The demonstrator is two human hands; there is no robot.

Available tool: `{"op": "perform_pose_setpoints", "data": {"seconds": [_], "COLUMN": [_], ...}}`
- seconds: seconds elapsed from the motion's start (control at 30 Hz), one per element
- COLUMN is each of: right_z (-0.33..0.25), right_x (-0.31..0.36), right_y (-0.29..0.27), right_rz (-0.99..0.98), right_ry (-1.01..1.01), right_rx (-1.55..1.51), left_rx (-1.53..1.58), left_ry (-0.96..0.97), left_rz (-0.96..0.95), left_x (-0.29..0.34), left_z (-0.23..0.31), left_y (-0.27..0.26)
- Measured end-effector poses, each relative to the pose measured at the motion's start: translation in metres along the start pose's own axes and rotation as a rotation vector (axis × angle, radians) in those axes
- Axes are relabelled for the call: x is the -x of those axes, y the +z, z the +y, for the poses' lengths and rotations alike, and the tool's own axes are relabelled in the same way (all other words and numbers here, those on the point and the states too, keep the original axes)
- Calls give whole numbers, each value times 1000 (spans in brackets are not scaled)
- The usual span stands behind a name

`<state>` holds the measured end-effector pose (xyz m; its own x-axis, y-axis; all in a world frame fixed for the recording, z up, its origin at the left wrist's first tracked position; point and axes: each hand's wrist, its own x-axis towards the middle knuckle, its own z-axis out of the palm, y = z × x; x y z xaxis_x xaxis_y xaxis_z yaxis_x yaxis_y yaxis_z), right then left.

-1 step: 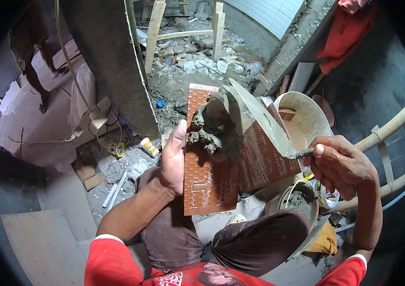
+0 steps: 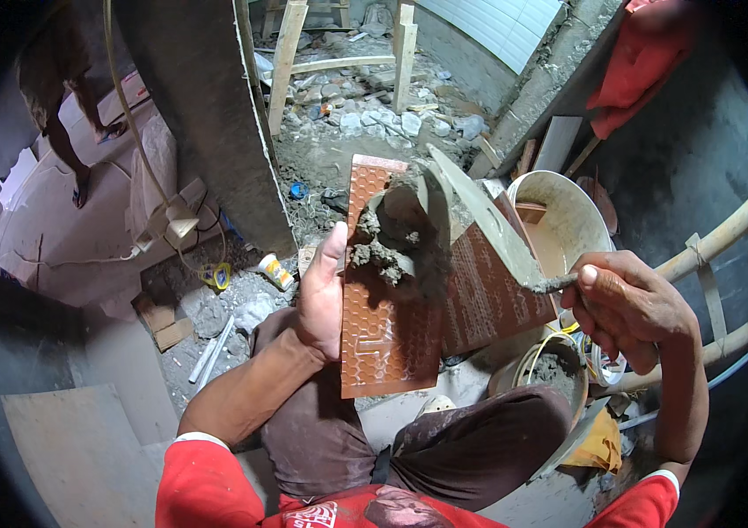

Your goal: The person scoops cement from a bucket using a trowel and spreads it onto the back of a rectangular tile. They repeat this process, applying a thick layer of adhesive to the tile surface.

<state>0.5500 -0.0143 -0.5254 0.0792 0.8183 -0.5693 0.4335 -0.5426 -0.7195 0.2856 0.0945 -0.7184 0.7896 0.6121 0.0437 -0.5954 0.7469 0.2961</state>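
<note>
My left hand (image 2: 321, 299) grips the left edge of a reddish-brown tile (image 2: 383, 343), held with its patterned back facing up. A lump of wet grey mortar (image 2: 396, 246) lies on the tile's upper half. My right hand (image 2: 625, 304) is closed on the handle of a trowel (image 2: 488, 224), whose blade slants over the mortar and touches it. A second, darker tile (image 2: 488, 299) lies just behind the first, toward the right.
A white bucket (image 2: 568, 220) stands past the trowel, and a small pail of mortar (image 2: 554, 374) sits by my right knee. Bamboo poles (image 2: 726, 233) run at the right. A concrete column (image 2: 207, 123), rubble (image 2: 374, 114) and another person's legs (image 2: 70, 132) are farther off.
</note>
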Motion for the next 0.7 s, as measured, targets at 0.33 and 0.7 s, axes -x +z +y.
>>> {"op": "perform_pose_setpoints", "data": {"seconds": [0.33, 0.7], "right_z": [-30, -24], "right_x": [-14, 9], "right_y": [25, 44], "right_rz": [-76, 46], "right_ry": [53, 122], "right_rx": [274, 119], "left_rx": [77, 84], "left_ry": [5, -4], "left_rz": [2, -86], "left_x": [0, 1], "left_z": [0, 10], "left_y": [-7, -13]}}
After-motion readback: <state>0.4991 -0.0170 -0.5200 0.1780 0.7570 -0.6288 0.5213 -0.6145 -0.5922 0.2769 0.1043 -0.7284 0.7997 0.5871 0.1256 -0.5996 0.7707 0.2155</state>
